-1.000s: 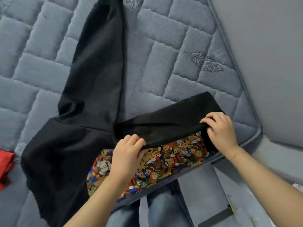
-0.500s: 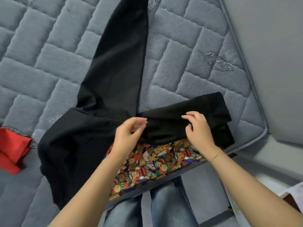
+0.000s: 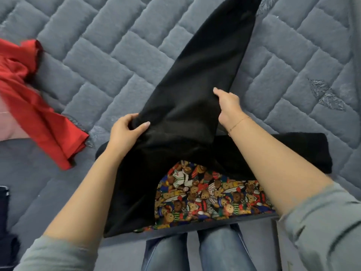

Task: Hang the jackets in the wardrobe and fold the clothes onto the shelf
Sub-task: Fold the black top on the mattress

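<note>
A black garment (image 3: 195, 79) lies spread on the grey quilted bed (image 3: 97, 61), one long part stretching toward the far side. Its teddy-bear patterned lining (image 3: 205, 194) shows at the near edge. A folded black part (image 3: 304, 151) lies to the right. My left hand (image 3: 125, 132) grips the left edge of the long part. My right hand (image 3: 228, 106) holds its right edge, fingers tucked under the cloth. Both hands lift the cloth slightly off the bed.
A crumpled red garment (image 3: 33, 106) lies on the bed to the left. A dark blue item (image 3: 4, 216) shows at the lower left edge. My jeans-clad legs (image 3: 195, 251) stand against the bed's near edge.
Both hands left the folded right part and moved up and left to grasp the long part's two edges. The view shifted, bringing the red garment further into sight.
</note>
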`<state>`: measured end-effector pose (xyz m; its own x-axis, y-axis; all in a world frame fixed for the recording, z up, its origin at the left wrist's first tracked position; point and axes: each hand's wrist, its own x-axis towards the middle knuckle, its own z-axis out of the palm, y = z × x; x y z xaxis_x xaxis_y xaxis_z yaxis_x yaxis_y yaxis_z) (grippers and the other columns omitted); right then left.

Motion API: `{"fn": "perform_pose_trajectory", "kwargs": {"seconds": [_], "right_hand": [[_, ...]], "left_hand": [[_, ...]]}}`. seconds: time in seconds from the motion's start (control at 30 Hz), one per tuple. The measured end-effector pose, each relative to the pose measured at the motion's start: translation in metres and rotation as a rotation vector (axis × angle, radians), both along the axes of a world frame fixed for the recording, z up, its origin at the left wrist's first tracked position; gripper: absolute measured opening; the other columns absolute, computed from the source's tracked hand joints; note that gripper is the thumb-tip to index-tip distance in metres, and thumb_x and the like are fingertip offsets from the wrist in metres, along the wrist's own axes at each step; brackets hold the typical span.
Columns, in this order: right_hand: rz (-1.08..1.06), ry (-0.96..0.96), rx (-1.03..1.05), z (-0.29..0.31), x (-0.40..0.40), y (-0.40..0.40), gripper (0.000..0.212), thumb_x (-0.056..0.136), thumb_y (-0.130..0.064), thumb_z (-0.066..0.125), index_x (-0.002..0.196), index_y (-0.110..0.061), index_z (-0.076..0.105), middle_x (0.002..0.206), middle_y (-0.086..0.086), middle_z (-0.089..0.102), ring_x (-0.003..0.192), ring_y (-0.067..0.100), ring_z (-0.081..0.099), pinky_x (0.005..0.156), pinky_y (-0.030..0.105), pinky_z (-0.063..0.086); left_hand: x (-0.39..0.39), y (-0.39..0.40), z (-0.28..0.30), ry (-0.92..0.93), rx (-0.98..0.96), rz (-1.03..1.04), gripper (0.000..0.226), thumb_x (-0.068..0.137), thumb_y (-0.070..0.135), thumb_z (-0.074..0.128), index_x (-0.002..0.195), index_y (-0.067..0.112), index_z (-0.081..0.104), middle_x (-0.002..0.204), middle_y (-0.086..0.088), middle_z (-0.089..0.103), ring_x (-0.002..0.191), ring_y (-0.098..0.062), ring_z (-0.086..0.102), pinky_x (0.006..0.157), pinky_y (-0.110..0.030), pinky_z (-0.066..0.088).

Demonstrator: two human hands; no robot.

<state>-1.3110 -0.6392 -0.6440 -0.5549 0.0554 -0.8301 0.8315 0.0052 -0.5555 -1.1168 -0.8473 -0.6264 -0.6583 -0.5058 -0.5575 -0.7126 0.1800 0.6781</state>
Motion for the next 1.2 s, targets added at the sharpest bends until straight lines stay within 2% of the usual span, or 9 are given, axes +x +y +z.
{"fn": "perform_pose_trajectory", "kwargs": {"seconds": [0.23,0.33,0.47,0.63,0.73,0.8,0.87,1.03,1.2], "right_hand": [[-0.055,0.026,-0.323,0.065,0.118,0.057,0.044,0.093,-0.025,0.066,0.135,-0.017,0.057,0.128,0.005,0.067,0.117,0.024,0.065,0.097,0.040,0.054],[-0.033,-0.085,-0.364,0.061,0.183,0.086,0.041,0.092,-0.018,0.062,0.133,-0.014,0.059,0.131,0.008,0.065,0.120,0.024,0.063,0.090,0.032,0.056],[0.154,-0.194,-0.118,0.033,0.249,0.102,0.030,0.091,-0.007,0.062,0.121,-0.013,0.064,0.126,0.008,0.068,0.116,0.025,0.065,0.088,0.031,0.057],[0.045,-0.189,0.053,0.002,0.267,0.087,0.027,0.090,-0.008,0.064,0.116,-0.015,0.062,0.122,0.007,0.069,0.108,0.021,0.066,0.095,0.040,0.052],[-0.005,-0.192,0.074,-0.007,0.267,0.072,0.058,0.086,-0.033,0.074,0.136,-0.016,0.051,0.131,0.000,0.062,0.117,0.020,0.061,0.101,0.041,0.050],[0.031,-0.159,0.154,-0.009,0.269,0.066,0.066,0.086,-0.041,0.074,0.141,-0.016,0.048,0.136,-0.001,0.058,0.124,0.021,0.055,0.108,0.043,0.045],[0.023,-0.116,0.161,-0.011,0.271,0.064,0.056,0.089,-0.036,0.072,0.136,-0.014,0.054,0.133,0.000,0.061,0.122,0.020,0.057,0.104,0.038,0.048],[-0.001,-0.139,0.161,-0.015,0.272,0.063,0.049,0.089,-0.027,0.073,0.132,-0.011,0.057,0.128,0.002,0.065,0.118,0.023,0.060,0.104,0.044,0.048],[-0.038,-0.149,0.094,-0.007,0.273,0.072,0.050,0.085,-0.024,0.076,0.130,-0.012,0.058,0.123,0.002,0.068,0.110,0.020,0.065,0.087,0.034,0.054]], "left_hand": [[0.071,-0.009,0.061,0.256,-0.002,-0.434,0.029,0.072,0.033,0.084,0.077,0.051,0.062,0.087,0.011,0.056,0.080,-0.004,0.056,0.075,-0.015,0.042],[0.115,-0.006,0.057,0.118,0.077,-0.604,0.033,0.068,0.025,0.090,0.077,0.042,0.063,0.094,0.016,0.060,0.085,-0.003,0.058,0.081,-0.028,0.048],[0.160,0.002,0.034,-0.271,-0.155,-0.885,0.024,0.082,0.033,0.077,0.104,0.026,0.071,0.130,0.014,0.057,0.120,-0.013,0.053,0.101,-0.032,0.039],[0.171,-0.013,0.029,-0.036,0.099,-0.317,0.036,0.079,-0.006,0.072,0.099,0.024,0.071,0.111,0.002,0.069,0.105,-0.015,0.063,0.096,-0.019,0.044],[0.156,-0.038,0.019,0.075,-0.055,0.003,0.027,0.087,0.003,0.070,0.104,0.023,0.068,0.105,-0.002,0.067,0.096,-0.010,0.059,0.089,-0.025,0.046],[0.145,-0.057,-0.001,-0.009,-0.216,0.024,0.031,0.088,0.017,0.072,0.118,0.017,0.064,0.119,-0.005,0.063,0.111,-0.019,0.057,0.101,-0.040,0.043],[0.136,-0.068,-0.018,-0.128,-0.072,0.059,0.042,0.088,0.029,0.073,0.125,0.014,0.060,0.124,-0.010,0.062,0.118,-0.026,0.056,0.106,-0.044,0.042],[0.132,-0.079,-0.045,-0.167,-0.134,-0.067,0.015,0.086,0.025,0.074,0.093,0.012,0.071,0.095,-0.009,0.070,0.098,-0.032,0.064,0.082,-0.033,0.046],[0.132,-0.061,-0.036,-0.146,-0.331,0.067,0.030,0.085,0.023,0.074,0.109,0.008,0.065,0.115,-0.017,0.060,0.110,-0.031,0.054,0.093,-0.036,0.039]]}}
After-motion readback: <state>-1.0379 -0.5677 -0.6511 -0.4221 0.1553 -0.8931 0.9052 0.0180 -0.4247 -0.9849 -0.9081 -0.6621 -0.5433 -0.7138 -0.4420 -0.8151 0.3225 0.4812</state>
